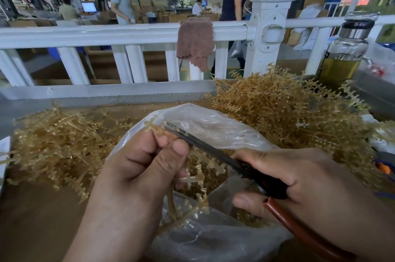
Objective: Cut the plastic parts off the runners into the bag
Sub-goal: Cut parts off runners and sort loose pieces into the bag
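**Runner trimmed over the bag**

Left hand (139,167) was curled tight around a tan runner (152,128), held above the open clear bag (213,125). Right hand (299,180) gripped the scissors (205,146), blades at the runner's top end. Cut parts (215,184) lay inside the bag. Left heap (59,146) and right heap (288,112) of runners flanked it on the surface (42,219).

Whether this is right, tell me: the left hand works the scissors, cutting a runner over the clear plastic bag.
Not quite. In the head view the right hand works the scissors; the left hand pinches the runner. The rest stands: cutting is over the clear plastic bag.
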`<action>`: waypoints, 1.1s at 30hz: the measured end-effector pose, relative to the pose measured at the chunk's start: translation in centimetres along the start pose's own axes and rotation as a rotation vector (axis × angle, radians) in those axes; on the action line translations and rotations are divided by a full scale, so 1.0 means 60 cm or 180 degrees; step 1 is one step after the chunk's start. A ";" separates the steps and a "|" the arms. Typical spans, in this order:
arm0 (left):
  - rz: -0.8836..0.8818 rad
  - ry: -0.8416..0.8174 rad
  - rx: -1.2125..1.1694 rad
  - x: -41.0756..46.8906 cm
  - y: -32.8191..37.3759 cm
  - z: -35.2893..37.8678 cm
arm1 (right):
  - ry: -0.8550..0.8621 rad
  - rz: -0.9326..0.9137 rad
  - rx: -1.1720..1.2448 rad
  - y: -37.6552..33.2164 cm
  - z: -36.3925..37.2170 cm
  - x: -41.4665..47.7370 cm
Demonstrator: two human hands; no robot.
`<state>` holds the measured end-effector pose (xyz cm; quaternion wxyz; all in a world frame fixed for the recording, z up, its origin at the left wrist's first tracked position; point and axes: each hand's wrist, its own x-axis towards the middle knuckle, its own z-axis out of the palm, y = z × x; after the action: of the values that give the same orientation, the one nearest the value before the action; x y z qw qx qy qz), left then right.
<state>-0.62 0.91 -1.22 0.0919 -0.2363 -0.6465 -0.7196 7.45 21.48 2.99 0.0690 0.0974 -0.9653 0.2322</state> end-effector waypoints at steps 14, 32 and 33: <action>-0.0159 0.0038 -0.0282 -0.001 0.005 0.007 | 0.0182 -0.0117 0.0022 0.002 0.006 0.002; -0.0260 0.0000 -0.0443 -0.001 0.008 0.009 | 0.0227 -0.0238 -0.0008 0.005 0.009 0.006; -0.0265 -0.0011 -0.0430 0.000 0.008 0.009 | 0.0213 -0.0243 -0.0015 0.006 0.009 0.007</action>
<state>-0.27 1.37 -0.77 0.0447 -0.2160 -0.6058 -0.7644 6.91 21.46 2.47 0.1103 0.1262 -0.9586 0.2302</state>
